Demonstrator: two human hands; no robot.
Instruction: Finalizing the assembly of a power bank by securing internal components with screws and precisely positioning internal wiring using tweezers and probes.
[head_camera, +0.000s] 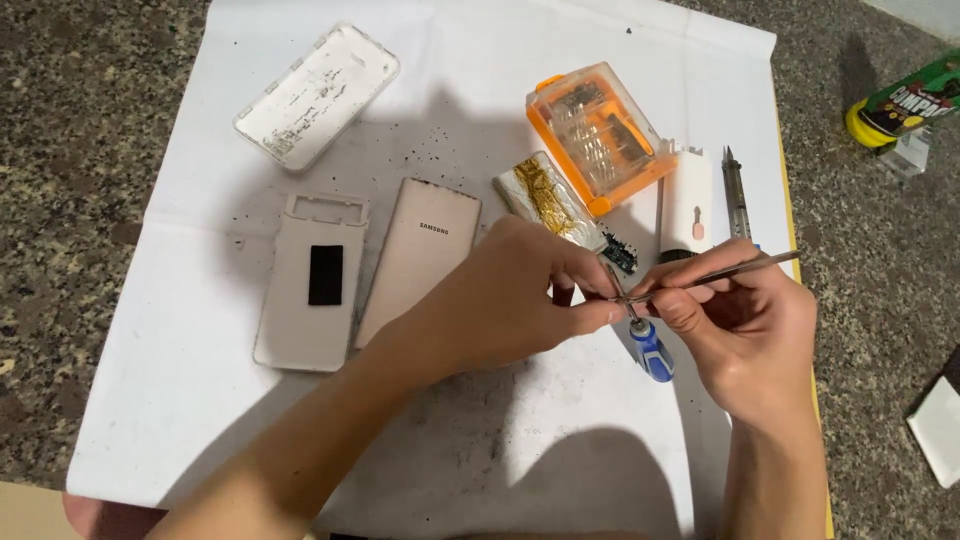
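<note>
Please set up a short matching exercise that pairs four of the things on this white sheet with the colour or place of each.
Things:
1. bit case
2. screwdriver handle
3. metal tweezers
4. empty white shell

Descriptions:
A. blue and white, lying below the fingertips
B. held in the right hand
C. orange with a clear lid
D. at the top left of the white sheet

Pairs: 1-C, 2-A, 3-B, 4-D

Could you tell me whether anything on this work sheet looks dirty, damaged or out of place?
Yes: the white paper sheet is smudged with dark specks and grime, and the white plastic case at top left looks scuffed and dirty.
</note>
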